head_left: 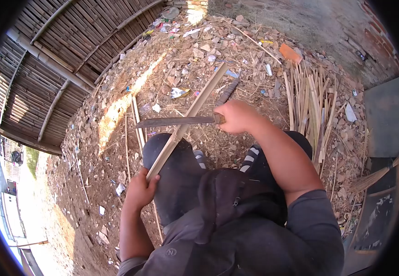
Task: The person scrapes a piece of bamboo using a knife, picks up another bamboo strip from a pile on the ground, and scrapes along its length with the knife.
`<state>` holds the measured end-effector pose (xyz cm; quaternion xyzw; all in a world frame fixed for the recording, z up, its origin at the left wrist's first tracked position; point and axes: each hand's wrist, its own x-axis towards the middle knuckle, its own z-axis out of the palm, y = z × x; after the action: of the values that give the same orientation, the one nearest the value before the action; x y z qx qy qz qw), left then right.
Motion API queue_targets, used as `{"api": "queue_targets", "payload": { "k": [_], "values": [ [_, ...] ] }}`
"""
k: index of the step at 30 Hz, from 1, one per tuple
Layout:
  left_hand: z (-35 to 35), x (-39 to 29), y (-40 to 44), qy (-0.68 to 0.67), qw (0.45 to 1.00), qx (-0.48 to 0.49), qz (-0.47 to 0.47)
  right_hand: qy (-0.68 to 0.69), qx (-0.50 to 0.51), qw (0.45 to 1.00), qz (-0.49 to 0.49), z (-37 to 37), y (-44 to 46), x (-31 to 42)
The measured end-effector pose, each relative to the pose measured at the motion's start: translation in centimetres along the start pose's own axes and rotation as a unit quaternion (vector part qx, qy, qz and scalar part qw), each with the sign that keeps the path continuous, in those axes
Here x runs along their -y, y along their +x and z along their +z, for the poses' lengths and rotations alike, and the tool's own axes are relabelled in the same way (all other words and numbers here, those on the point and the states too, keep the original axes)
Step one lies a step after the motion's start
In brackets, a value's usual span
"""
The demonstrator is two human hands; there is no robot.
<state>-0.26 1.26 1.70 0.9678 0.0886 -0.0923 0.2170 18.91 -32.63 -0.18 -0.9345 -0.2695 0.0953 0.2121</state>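
My left hand [140, 189] is closed round the near end of a split bamboo strip [204, 95], which slants up and away to the right past my knee. My right hand [238, 116] grips the handle of a machete [174, 121]. Its dark blade points left and lies across the strip around the strip's middle; whether the edge bites into it I cannot tell. Just beyond my right fist, a dark ridged rod-like thing [227, 92] shows, partly hidden by the hand.
A heap of split bamboo strips [312, 108] lies on the right. Rubble and litter cover the ground [199, 55], with an orange brick piece [290, 54] farther back. A bamboo-slat wall [66, 50] stands left, a masonry wall [310, 23] behind, and a broom [372, 178] at right.
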Motion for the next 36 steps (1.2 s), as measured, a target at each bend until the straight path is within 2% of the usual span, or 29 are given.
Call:
{"api": "queue_targets", "payload": {
  "k": [2,5,8,11,14,15,18,21,25,31,36],
  "values": [
    [0.0,-0.1,-0.4,-0.006,1.0,-0.001,-0.017,0.055,-0.021,0.998,0.003,0.1,0.4,-1.8],
    [-0.1,-0.5,-0.5,0.004,0.999,0.005,-0.039,0.103,-0.092,0.987,0.078,0.0,0.9,-3.8],
    [0.2,0.0,-0.2,0.012,1.0,-0.021,0.003,0.119,-0.081,0.984,0.11,-0.5,0.5,-3.9],
    [0.3,-0.1,-0.1,0.009,1.0,-0.018,-0.001,0.106,-0.137,0.983,0.055,1.5,0.5,-4.4],
    [0.2,-0.4,-0.3,0.001,1.0,-0.018,-0.001,0.054,-0.065,0.996,-0.008,1.0,0.2,-2.6],
    [0.3,-0.3,-0.3,0.0,1.0,-0.018,-0.002,0.016,-0.021,1.0,0.015,-0.1,-0.3,-0.9],
    [0.6,0.1,-0.4,0.001,1.0,-0.027,-0.003,-0.007,-0.034,0.999,-0.015,-0.4,-0.2,-0.3],
    [0.7,0.1,-0.6,0.01,0.999,-0.036,0.001,0.056,-0.078,0.995,-0.014,0.0,0.1,-2.3],
    [0.7,0.0,-0.4,-0.001,0.999,-0.035,0.008,0.094,-0.078,0.986,0.112,-0.7,0.2,-4.5],
    [0.7,0.2,-0.3,-0.006,0.999,-0.032,0.01,0.131,-0.108,0.984,0.061,0.1,0.0,-4.2],
    [0.6,0.1,-0.5,-0.01,0.999,-0.033,0.005,0.049,-0.049,0.997,0.018,0.8,0.4,-2.5]
  ]
}}
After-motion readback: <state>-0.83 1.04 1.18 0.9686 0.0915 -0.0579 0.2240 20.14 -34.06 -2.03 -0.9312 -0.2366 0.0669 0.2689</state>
